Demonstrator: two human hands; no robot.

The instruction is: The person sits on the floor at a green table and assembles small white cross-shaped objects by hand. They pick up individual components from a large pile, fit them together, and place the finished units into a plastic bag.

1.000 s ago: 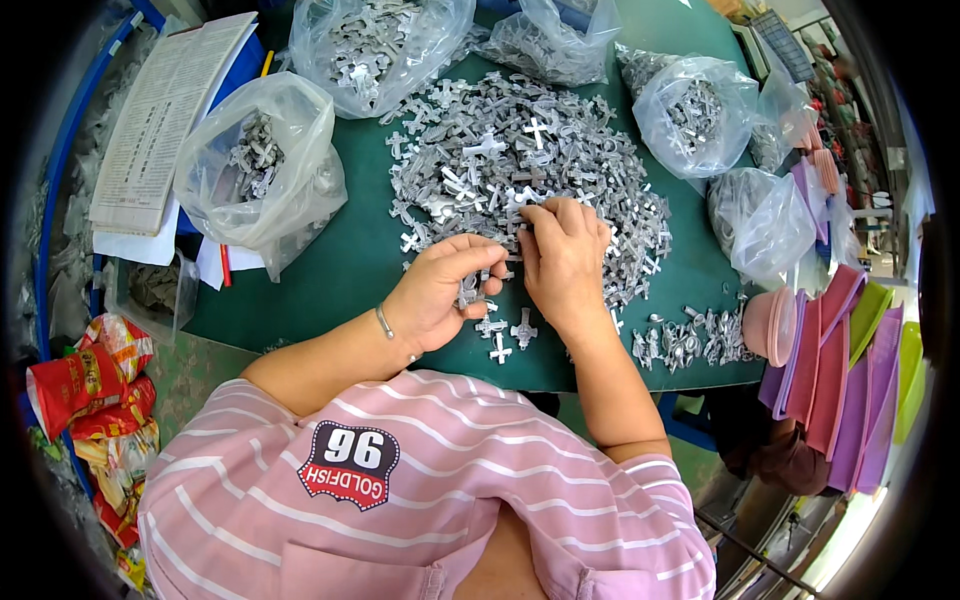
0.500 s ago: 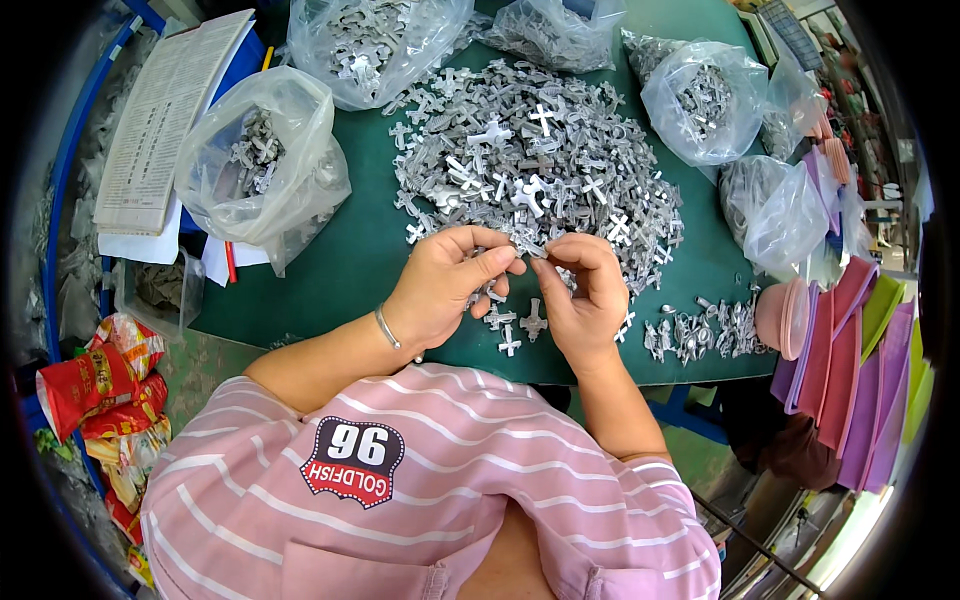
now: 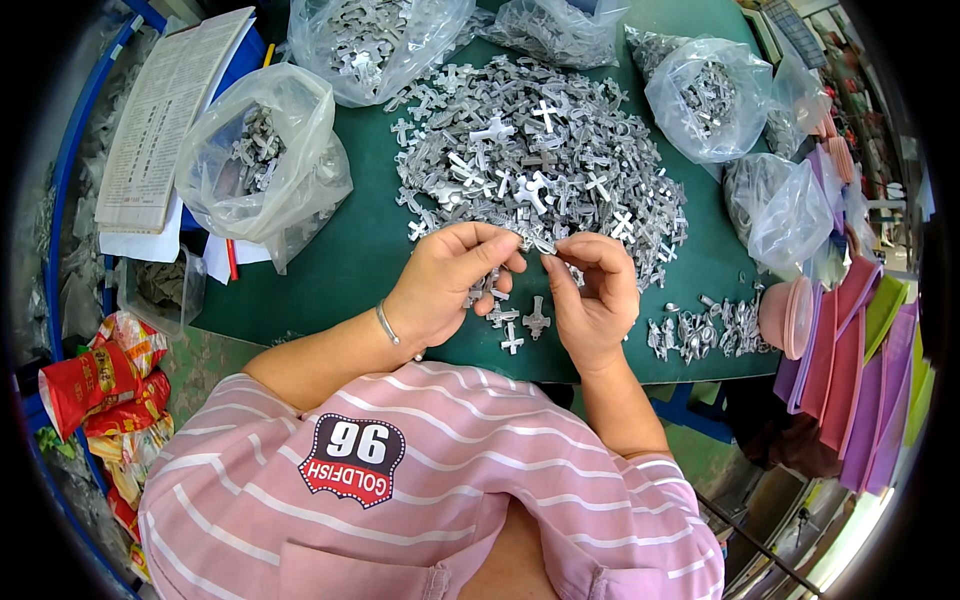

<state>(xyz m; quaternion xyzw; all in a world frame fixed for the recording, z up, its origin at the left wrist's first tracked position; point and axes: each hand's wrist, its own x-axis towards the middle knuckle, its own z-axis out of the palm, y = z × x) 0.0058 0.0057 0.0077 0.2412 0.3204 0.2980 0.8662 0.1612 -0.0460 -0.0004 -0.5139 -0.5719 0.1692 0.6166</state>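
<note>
A big heap of small grey metal cross-shaped parts (image 3: 530, 160) covers the middle of a green table (image 3: 360, 250). My left hand (image 3: 450, 285) and my right hand (image 3: 595, 295) meet just in front of the heap, fingertips together pinching one small metal cross part (image 3: 540, 243) between them. My left hand also cups a few more parts against its palm. A few loose crosses (image 3: 525, 320) lie on the table under my hands. A silver bracelet sits on my left wrist.
Clear plastic bags of the same parts stand at the left (image 3: 265, 155), back (image 3: 375, 40) and right (image 3: 705, 95). A small pile of other metal pieces (image 3: 705, 330) lies near the right edge, beside pink and purple trays (image 3: 840, 330). Papers (image 3: 165, 110) and snack packets (image 3: 100, 375) are at left.
Both hands have drawn back from the heap toward me and lifted slightly, now holding one part between their fingertips.
</note>
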